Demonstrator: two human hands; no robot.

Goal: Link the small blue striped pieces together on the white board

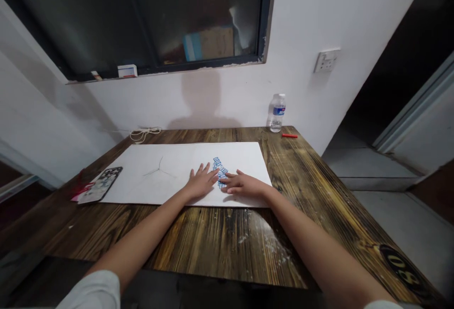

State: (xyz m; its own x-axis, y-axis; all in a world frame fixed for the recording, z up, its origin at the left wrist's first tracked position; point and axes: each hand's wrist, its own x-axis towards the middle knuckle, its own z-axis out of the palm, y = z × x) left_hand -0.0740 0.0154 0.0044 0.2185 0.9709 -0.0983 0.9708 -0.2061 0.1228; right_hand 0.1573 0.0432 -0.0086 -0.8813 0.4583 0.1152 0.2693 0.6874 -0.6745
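A wide white sheet (191, 157) lies on the wooden table. Several small blue-and-white pieces (221, 168) are gathered in a loose cluster on its right half; their exact kind is too small to make out. My left hand (202, 182) rests palm down at the cluster's left side, fingers spread. From the right, my right hand (245, 184) reaches in with fingers stretched, its tips at the cluster's lower right edge. Neither hand grips anything. On the sheet's left half is a thin dark three-armed line figure (159, 169).
A dark tray-like item with pale rounded pieces (102, 183) lies at the sheet's left edge, beside something pink-red (80, 189). White cable (142, 134) lies at the back left. A water bottle (277, 114) and a red pen-like stick (290, 136) are at the back right.
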